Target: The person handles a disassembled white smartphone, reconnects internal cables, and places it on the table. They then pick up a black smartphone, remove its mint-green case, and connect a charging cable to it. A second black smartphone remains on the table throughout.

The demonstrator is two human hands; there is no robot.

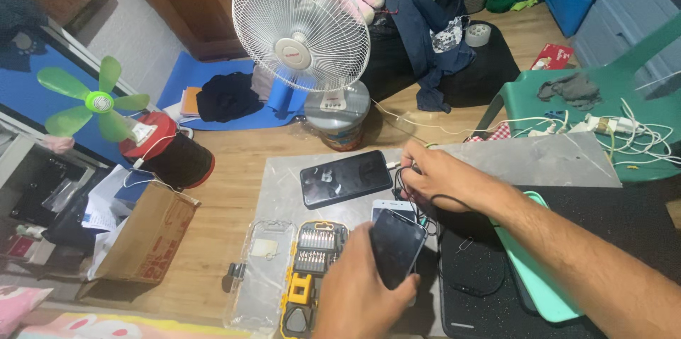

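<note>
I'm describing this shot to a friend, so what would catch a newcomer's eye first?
The big white fan at top centre stands out first, with a small green fan at far left. Below, the left hand holds a dark phone beside an open screwdriver bit set, while the right hand grips a black cable near another phone lying flat.

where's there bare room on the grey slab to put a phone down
Bare slab lies left of the dark phone, above the screwdriver kit. Another bare strip runs right of the right hand. It is crowded in the middle, around the left hand and the phone it holds.
</note>
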